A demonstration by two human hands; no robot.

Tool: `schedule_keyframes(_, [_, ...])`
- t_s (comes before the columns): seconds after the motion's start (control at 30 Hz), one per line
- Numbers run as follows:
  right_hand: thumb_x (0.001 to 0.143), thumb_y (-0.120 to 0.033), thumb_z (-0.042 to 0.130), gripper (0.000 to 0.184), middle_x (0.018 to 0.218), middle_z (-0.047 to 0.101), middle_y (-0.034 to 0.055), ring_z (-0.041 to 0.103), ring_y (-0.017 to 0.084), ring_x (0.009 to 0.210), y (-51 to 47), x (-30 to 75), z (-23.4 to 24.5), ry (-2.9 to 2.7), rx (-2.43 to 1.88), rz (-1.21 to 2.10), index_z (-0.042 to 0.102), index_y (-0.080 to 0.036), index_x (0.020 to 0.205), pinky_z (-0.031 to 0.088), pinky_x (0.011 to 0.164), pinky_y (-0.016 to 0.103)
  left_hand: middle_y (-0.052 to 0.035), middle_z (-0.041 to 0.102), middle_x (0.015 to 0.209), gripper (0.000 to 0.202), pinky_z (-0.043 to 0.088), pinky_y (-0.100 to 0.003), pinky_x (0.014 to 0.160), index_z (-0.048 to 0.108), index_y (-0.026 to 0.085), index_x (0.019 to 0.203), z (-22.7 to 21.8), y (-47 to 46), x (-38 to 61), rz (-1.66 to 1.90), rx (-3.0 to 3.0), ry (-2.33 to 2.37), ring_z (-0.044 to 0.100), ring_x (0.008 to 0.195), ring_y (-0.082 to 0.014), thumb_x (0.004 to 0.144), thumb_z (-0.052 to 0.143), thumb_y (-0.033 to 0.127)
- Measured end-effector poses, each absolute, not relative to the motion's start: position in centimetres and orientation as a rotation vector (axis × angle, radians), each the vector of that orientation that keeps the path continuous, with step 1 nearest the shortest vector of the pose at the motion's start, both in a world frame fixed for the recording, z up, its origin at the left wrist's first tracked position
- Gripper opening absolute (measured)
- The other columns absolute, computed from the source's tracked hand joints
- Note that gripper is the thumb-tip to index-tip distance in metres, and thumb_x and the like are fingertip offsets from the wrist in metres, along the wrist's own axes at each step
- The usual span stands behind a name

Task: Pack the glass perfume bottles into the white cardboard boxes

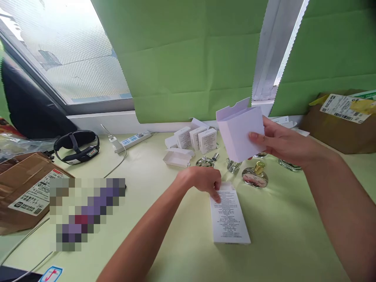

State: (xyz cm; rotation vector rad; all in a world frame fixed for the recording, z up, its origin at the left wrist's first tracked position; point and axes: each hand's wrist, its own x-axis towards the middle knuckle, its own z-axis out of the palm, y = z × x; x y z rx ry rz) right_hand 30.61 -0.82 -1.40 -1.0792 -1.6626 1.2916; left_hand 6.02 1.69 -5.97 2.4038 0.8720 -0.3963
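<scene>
My right hand [279, 143] holds up a plain white carton [242, 133], thumb on its near face. The carton's top flaps stand open; its inside cannot be seen. My left hand [205, 182] is closed at the far end of a long white printed box [230, 219], with a digit pressed on its top face. That box lies flat on the table. Just beyond it stand an oval glass perfume bottle with a gold cap [255, 176] and a smaller clear glass bottle [233, 165]. Another glass bottle [205, 161] is partly hidden behind my left hand.
White printed small boxes [207, 141] stand near the wall, with an open white tray-like box [178, 158] before them. A power strip [133, 141], black headset [78, 150] and brown cardboard box [32, 192] are left. Another cardboard box [337, 125] sits at right.
</scene>
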Motion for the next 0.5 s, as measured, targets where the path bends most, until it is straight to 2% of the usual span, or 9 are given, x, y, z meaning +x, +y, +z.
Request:
schedule_keyframes(0.17, [0.093, -0.045, 0.06, 0.047, 0.141, 0.06, 0.0011, 0.062, 0.028, 0.117, -0.8, 30.2, -1.6, -1.693, -1.027, 1.367, 0.052, -0.038, 0.139, 0.057, 0.094, 0.042, -0.0038, 0.06, 0.089, 0.024, 0.04, -0.03, 0.064, 0.065, 0.02, 0.078, -2.8, 1.0, 5.7, -0.257, 2.503, 1.0, 0.055, 0.076, -0.0191, 0.081, 0.069, 0.044])
schedule_keyframes(0.37, [0.094, -0.048, 0.055, 0.05, 0.147, 0.053, -0.0049, 0.049, 0.029, 0.133, -1.7, 29.4, -1.2, -1.778, -1.074, 1.197, 0.044, -0.045, 0.143, 0.055, 0.099, 0.04, -0.0085, 0.051, 0.103, 0.015, 0.042, -0.036, 0.086, 0.069, 0.019, 0.08, -0.9, -0.5, 5.7, 0.025, 2.824, 1.093, 0.045, 0.105, -0.0267, 0.085, 0.066, 0.033])
schedule_keyframes(0.5, [0.096, -0.05, 0.051, 0.051, 0.149, 0.05, -0.0045, 0.045, 0.027, 0.135, -2.0, 28.7, -0.9, -1.877, -1.085, 1.035, 0.036, -0.045, 0.145, 0.053, 0.099, 0.038, -0.0099, 0.046, 0.117, 0.012, 0.039, -0.043, 0.096, 0.072, 0.02, 0.084, -1.1, -0.5, 6.0, 0.222, 2.865, 1.14, 0.037, 0.113, -0.0294, 0.085, 0.066, 0.03])
